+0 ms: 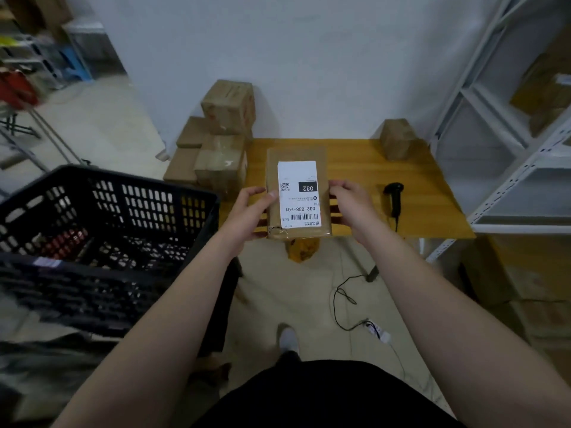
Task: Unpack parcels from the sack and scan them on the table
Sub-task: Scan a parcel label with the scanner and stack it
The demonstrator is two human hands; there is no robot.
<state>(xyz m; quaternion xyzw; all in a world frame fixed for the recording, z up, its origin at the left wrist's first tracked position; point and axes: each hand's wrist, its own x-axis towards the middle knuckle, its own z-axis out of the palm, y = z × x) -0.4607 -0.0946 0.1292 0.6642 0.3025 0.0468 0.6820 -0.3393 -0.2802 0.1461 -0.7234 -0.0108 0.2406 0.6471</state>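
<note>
Black perforated plastic crate (pixel 108 211) sits left of the yellow wooden bench (pixel 355 168), at its near side. White metal shelving rack (pixel 494 149) stands right of the bench. A stack of brown taped cardboard boxes (pixel 222 143) is against the bench's left edge, and one small brown cardboard box (pixel 397 139) sits on its back right corner.

The task's thing, a flat brown cardboard parcel with a white shipping label (pixel 298 193), is over the bench's near edge, left of centre, with the label facing up and its print upside-down to the wearer. Cannot tell if it rests on the bench or hangs just above it.

The left hand (pixel 250 211) grips the parcel's left long edge, thumb on top. The right hand (pixel 352 202) grips the right long edge the same way. Both are closed on the parcel.

A black handheld barcode scanner (pixel 394 197) lies on the bench right of the parcel, near but not touching, its cable dropping off the bench's near edge.

Step in hand, as judged: this parcel is unpacked and being placed for scanning, with the scan itself not yet done. No sack can be clearly made out.

The next move likely calls for setting the parcel flat, freeing the right hand for the scanner, and aiming at the barcode strip at the label's near end. The left hand should steady the parcel without covering the label.
</note>
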